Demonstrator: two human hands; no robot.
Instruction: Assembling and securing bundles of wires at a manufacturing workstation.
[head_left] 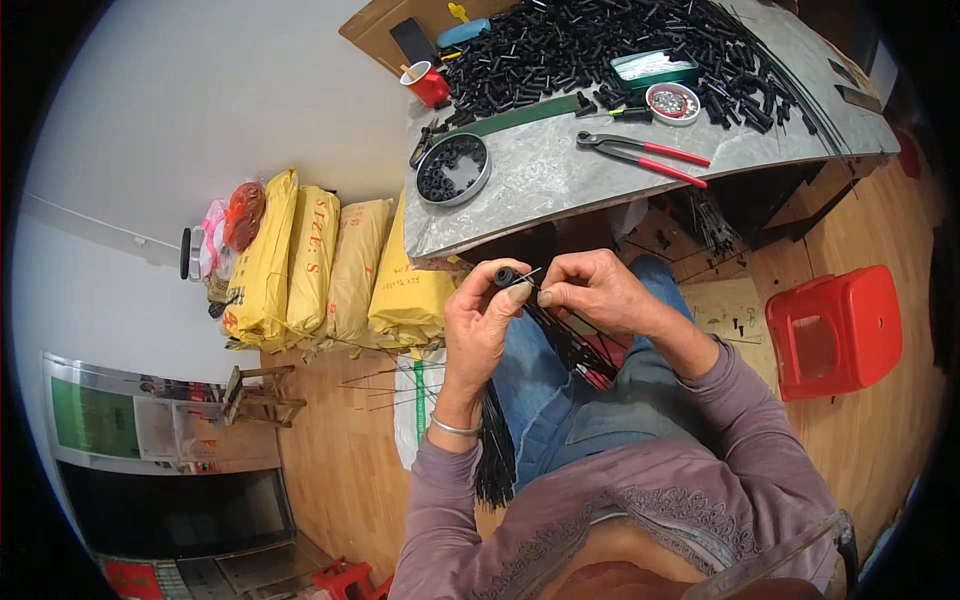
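Above my lap, my left hand [474, 325] is closed around a short black cylindrical piece [507, 276], thumb and index finger on either side of its round end. A thin pale metal pin or wire [530, 274] sticks out beside that end. Close by on its right, my right hand [603, 296] is closed in a pinch at the fingertips; whatever it grips is too small to make out. A bundle of thin black rods [573, 345] lies across my lap beneath both hands.
On the grey table [545, 165] ahead lie heaped black tubes [540, 60], red-handled pincers [648, 152], a round tin [455, 202] of black rings, a small bowl [672, 118] of metal bits and a red cup [430, 90]. Yellow sacks [265, 270] stand left, a red stool [860, 330] right.
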